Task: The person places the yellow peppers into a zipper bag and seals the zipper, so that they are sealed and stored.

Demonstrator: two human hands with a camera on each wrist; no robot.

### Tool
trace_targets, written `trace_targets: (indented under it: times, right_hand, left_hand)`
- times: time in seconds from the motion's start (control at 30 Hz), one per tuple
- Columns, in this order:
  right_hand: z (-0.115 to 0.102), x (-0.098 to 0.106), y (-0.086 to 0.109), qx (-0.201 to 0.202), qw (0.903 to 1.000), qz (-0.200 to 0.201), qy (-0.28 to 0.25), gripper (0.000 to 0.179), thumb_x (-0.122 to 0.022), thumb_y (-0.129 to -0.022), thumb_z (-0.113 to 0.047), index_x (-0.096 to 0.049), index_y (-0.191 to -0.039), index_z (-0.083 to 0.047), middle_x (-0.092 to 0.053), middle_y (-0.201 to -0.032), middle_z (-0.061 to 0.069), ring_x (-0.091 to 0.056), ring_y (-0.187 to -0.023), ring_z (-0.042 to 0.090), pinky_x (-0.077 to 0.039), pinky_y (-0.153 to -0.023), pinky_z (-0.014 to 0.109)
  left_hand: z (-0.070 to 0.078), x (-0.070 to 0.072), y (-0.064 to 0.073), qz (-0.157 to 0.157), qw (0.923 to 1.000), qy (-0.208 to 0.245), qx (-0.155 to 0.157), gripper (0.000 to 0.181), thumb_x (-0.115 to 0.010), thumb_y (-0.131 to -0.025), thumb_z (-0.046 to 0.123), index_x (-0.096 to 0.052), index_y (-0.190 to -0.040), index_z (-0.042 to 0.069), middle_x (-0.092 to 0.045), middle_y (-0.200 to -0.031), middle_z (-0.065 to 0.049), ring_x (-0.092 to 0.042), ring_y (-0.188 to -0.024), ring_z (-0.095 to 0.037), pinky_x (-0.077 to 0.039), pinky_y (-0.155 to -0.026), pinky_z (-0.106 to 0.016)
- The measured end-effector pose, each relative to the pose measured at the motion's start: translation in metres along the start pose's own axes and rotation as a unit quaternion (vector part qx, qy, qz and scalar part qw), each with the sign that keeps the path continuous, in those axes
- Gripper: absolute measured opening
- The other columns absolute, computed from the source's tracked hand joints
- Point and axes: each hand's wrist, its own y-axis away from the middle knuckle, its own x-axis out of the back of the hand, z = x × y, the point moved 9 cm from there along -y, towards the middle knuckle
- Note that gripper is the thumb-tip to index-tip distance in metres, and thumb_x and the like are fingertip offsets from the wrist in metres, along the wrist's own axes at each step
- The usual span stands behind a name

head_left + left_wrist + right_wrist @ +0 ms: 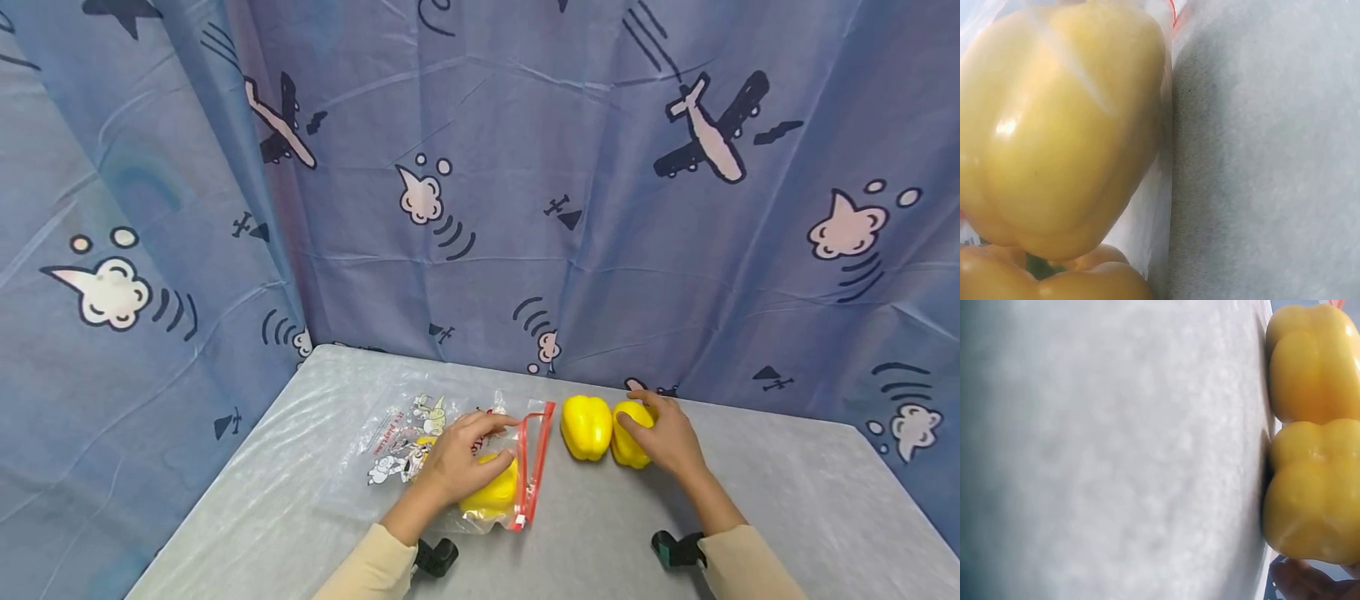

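Observation:
A clear plastic zip bag (345, 467) with a red zip edge (542, 450) lies on the table, its mouth facing right. Just inside the mouth sits a yellow bell pepper (491, 492). Behind it in the bag is another bell pepper (1066, 281), mostly hidden by my hand in the head view. My left hand (457, 458) rests on the bag, thumb and fingers spread, fingertips close to the red edge. To the right of the bag my right hand (667, 433) holds a yellow bell pepper (628, 446), thumb on top and fingers at its far side.
A further yellow bell pepper (587, 427) stands between the bag and the held one, side by side with it. The pale grey table (795, 492) runs back to a blue patterned curtain (480, 275). Black wrist devices (437, 557) sit under both wrists.

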Motion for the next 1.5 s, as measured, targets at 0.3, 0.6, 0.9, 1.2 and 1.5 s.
trace_targets:
  times: [0.3,0.6,0.9,1.2,1.5]
  right_hand:
    - [0.001,-0.001,-0.002,-0.004,0.9998,0.001,-0.021,0.053,-0.058,-0.092,-0.044,-0.057,-0.129,-0.005,-0.052,-0.134,0.028,-0.045,-0.123,0.048,-0.036,-0.098,0.066]
    - [-0.002,0.003,0.001,-0.001,0.9997,0.005,-0.024,0.048,-0.061,-0.091,-0.037,-0.058,-0.126,-0.004,-0.055,-0.131,0.027,-0.047,-0.121,0.048,-0.038,-0.098,0.065]
    - [-0.005,0.013,0.008,-0.013,0.9998,-0.004,-0.015,0.045,-0.061,-0.088,-0.028,-0.057,-0.127,-0.005,-0.054,-0.132,0.027,-0.049,-0.119,0.046,-0.041,-0.095,0.063]
    - [-0.014,0.023,0.026,0.003,0.9999,-0.009,-0.008,0.044,-0.064,-0.085,-0.022,-0.059,-0.126,-0.007,-0.056,-0.121,0.025,-0.054,-0.108,0.042,-0.046,-0.085,0.061]
    - [-0.038,0.035,0.044,0.028,0.9993,-0.006,-0.023,0.041,-0.063,-0.086,-0.019,-0.061,-0.125,-0.008,-0.058,-0.119,0.023,-0.056,-0.106,0.039,-0.049,-0.084,0.058]
  left_hand:
    - [0.0,0.001,-0.001,0.002,1.0,0.006,-0.001,0.038,-0.07,-0.083,0.03,-0.064,-0.121,0.03,-0.07,-0.108,0.004,-0.06,-0.098,-0.008,-0.052,-0.084,-0.029]
    - [0.001,0.001,-0.001,0.003,1.0,0.004,0.002,0.038,-0.07,-0.083,0.03,-0.064,-0.12,0.031,-0.07,-0.106,0.007,-0.059,-0.097,-0.007,-0.051,-0.083,-0.028]
    - [0.001,0.002,0.001,0.008,0.9999,0.001,0.006,0.038,-0.071,-0.082,0.029,-0.065,-0.119,0.031,-0.069,-0.104,0.01,-0.059,-0.096,-0.006,-0.051,-0.082,-0.027]
    - [0.0,0.001,0.001,0.008,0.9999,-0.002,0.01,0.038,-0.071,-0.082,0.029,-0.065,-0.119,0.032,-0.068,-0.104,0.011,-0.059,-0.096,-0.006,-0.051,-0.082,-0.027]
    - [0.0,0.001,0.001,0.006,1.0,-0.005,0.005,0.038,-0.071,-0.082,0.03,-0.065,-0.119,0.031,-0.069,-0.104,0.009,-0.059,-0.096,-0.006,-0.051,-0.082,-0.027]
